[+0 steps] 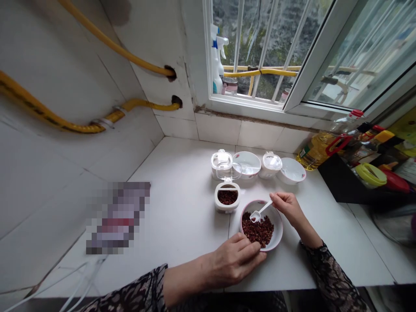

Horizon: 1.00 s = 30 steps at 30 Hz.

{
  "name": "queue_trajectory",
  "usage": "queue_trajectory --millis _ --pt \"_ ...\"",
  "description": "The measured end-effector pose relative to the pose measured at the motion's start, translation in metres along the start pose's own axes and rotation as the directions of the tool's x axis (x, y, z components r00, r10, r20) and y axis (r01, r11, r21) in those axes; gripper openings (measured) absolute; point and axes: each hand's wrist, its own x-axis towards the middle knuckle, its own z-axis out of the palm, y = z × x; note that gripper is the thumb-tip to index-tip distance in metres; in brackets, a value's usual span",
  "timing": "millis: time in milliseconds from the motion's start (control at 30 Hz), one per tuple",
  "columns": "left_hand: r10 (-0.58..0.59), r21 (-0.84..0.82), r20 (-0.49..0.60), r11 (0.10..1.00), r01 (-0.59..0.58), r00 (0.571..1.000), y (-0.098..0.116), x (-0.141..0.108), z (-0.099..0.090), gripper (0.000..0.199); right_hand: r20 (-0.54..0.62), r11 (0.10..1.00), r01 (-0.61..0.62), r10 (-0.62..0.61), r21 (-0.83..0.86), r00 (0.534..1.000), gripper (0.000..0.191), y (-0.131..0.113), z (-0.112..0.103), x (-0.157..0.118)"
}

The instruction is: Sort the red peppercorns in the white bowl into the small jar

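And on the white tile counter (182, 216), a white bowl (274, 216) sat full of reddish peppercorns (258, 229)! The left hand (235, 260) curled at the rim, grip unclear; the right hand (286, 208) pinched a small white spoon (260, 211) over them!

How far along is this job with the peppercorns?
Looks done: the white container already holds a layer of reddish-brown peppercorns, its lid flipped open. In hand: the right hand holds a small white spoon over the heap in a white bowl, the left hand at its rim. Left: that bowl still holds a good heap of peppercorns.
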Motion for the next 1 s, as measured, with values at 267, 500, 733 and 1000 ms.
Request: queue_trajectory --millis 267,500,733,1000 --pt "0.001 0.015 0.061 1.0 -0.002 0.998 0.0 -0.006 0.003 0.017 -0.109 0.98 0.187 -0.193 -0.069 0.975 0.052 -0.027 0.008 0.009" --pt "0.003 -0.006 0.019 1.0 -0.002 1.0 0.0 -0.005 0.004 0.016 -0.029 0.499 0.659 -0.809 -0.563 0.587 0.033 -0.062 0.037 0.012" --pt "0.014 0.034 0.079 0.999 -0.017 0.997 0.0 -0.006 0.005 0.018 0.121 0.281 0.721 -0.884 -0.633 0.451 0.023 -0.055 0.036 -0.001" --pt "0.011 -0.012 0.015 1.0 -0.011 1.0 0.0 -0.005 0.004 0.02 0.137 0.463 0.612 -0.715 -0.641 0.685 0.038 -0.026 -0.006 -0.006"
